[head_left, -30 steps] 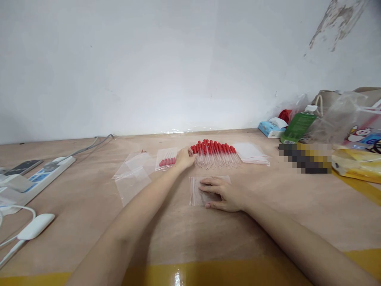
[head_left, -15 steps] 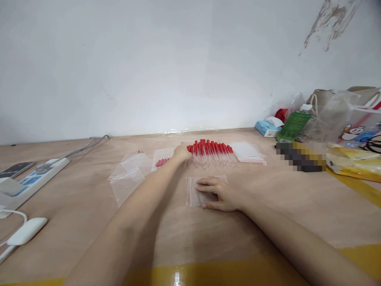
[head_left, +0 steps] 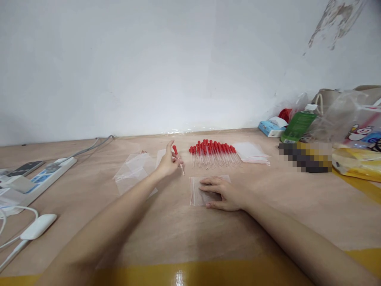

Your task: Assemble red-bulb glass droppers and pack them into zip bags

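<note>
My left hand (head_left: 169, 163) holds a glass dropper (head_left: 178, 158) with a red rubber bulb, its clear tip slanting down to the right. To the right of it lies a pile of red-bulbed droppers (head_left: 212, 151), bulbs toward the wall. My right hand (head_left: 224, 194) rests flat with fingers spread on a clear zip bag (head_left: 195, 191) on the table. Behind my left hand a whitish bag (head_left: 160, 155) is mostly covered. Left of that are loose clear bags (head_left: 132, 172), and a stack of zip bags (head_left: 251, 153) lies right of the pile.
On the left are a power strip (head_left: 44, 176), a phone (head_left: 26, 169) and a white adapter with cable (head_left: 38, 226). On the right stand a green bottle (head_left: 299, 124), a tissue pack (head_left: 270, 128) and plastic bags (head_left: 339, 115). A white wall (head_left: 149, 67) closes off the back.
My left hand has drawn back left from the pile, now with one dropper in its fingers. My right hand stays on the zip bag. The view has shifted slightly.
</note>
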`<state>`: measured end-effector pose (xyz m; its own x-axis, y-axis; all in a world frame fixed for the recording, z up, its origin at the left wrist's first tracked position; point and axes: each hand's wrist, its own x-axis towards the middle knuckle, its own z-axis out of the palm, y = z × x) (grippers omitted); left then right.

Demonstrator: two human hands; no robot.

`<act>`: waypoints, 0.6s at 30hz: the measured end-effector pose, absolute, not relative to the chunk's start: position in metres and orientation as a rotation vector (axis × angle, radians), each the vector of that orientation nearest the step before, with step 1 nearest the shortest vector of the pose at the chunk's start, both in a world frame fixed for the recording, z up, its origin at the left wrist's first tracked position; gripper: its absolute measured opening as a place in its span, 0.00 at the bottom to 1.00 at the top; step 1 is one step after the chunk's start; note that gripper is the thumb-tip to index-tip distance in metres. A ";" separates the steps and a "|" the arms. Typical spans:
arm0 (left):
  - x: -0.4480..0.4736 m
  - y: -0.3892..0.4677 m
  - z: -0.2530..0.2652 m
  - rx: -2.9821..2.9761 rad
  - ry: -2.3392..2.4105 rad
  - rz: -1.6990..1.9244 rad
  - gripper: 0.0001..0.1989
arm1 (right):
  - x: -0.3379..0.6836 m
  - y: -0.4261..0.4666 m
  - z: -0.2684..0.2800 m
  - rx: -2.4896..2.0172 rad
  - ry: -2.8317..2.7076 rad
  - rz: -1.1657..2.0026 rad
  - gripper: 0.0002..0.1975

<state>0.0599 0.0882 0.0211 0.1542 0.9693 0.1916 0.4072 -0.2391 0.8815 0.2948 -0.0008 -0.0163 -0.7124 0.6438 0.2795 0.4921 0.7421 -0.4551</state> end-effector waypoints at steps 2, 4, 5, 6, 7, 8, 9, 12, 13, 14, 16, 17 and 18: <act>0.050 0.064 0.016 1.662 1.135 1.175 0.33 | 0.295 -0.001 -0.016 -0.864 -2.525 0.484 0.29; 0.044 0.043 0.008 1.624 1.064 1.247 0.28 | 0.295 0.000 -0.017 -0.859 -2.520 0.479 0.28; 0.042 0.034 0.004 1.608 1.070 1.282 0.25 | 0.295 0.000 -0.017 -0.857 -2.515 0.479 0.28; 0.041 0.028 0.001 1.584 1.086 1.315 0.24 | 0.295 0.000 -0.018 -0.856 -2.509 0.481 0.28; 0.040 0.023 -0.003 1.555 1.106 1.342 0.23 | 0.295 0.000 -0.018 -0.855 -2.504 0.484 0.28; 0.040 0.020 -0.006 1.523 1.122 1.363 0.24 | 0.295 0.000 -0.018 -0.854 -2.504 0.487 0.28; 0.040 0.018 -0.008 1.495 1.130 1.376 0.24 | 0.295 0.000 -0.019 -0.852 -2.505 0.490 0.28; 0.041 0.019 -0.011 1.456 1.123 1.376 0.25 | 0.295 0.000 -0.019 -0.854 -2.505 0.487 0.28; 0.041 0.019 -0.011 1.448 1.119 1.370 0.25 | 0.295 0.000 -0.019 -0.854 -2.507 0.483 0.28; 0.042 0.019 -0.011 1.437 1.117 1.362 0.25 | 0.295 0.000 -0.018 -0.855 -2.511 0.480 0.28; 0.044 0.019 -0.011 1.419 1.112 1.343 0.25 | 0.295 0.001 -0.018 -0.860 -2.525 0.473 0.28; 0.045 0.018 -0.011 1.412 1.105 1.337 0.25 | 0.295 0.001 -0.018 -0.864 -2.534 0.469 0.28; 0.046 0.017 -0.011 1.409 1.096 1.334 0.24 | 0.295 0.001 -0.017 -0.869 -2.541 0.466 0.28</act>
<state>0.0464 0.0174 -0.0110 0.0333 0.9749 0.2203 0.0269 -0.2212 0.9749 0.2952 0.0006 -0.0173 -0.7203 0.6381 0.2722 0.5000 0.7495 -0.4339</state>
